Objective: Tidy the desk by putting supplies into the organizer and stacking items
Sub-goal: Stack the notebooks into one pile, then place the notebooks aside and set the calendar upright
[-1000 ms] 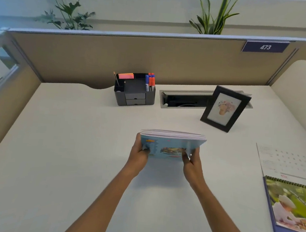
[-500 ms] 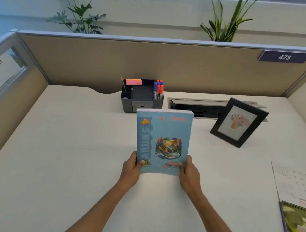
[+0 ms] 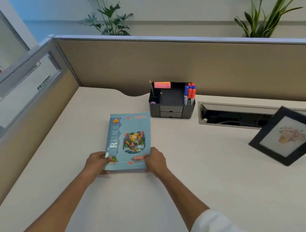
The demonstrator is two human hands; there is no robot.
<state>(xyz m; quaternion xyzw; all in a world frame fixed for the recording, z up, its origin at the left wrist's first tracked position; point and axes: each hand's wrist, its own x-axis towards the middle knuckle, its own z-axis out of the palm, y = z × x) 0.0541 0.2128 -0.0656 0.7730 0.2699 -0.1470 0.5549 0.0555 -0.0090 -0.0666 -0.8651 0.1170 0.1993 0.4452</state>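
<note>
A blue notebook stack (image 3: 127, 141) with a colourful cover lies flat on the white desk (image 3: 208, 176), left of centre. My left hand (image 3: 96, 162) grips its near left corner and my right hand (image 3: 154, 161) grips its near right corner. Just beyond it, against the partition, stands a black desk organizer (image 3: 171, 106) holding red and blue markers (image 3: 189, 95), pink sticky notes (image 3: 162, 84) and a pencil (image 3: 151, 88).
A black picture frame (image 3: 289, 137) leans at the right. An open cable tray (image 3: 237, 115) is sunk into the desk beside the organizer. Beige partitions (image 3: 190, 63) wall the back and left sides. Plants stand behind the partition.
The notebook stack, held on edge a second ago, has been turned cover-up and laid flat, shifted left toward the organizer. The calendar at the right has left the view.
</note>
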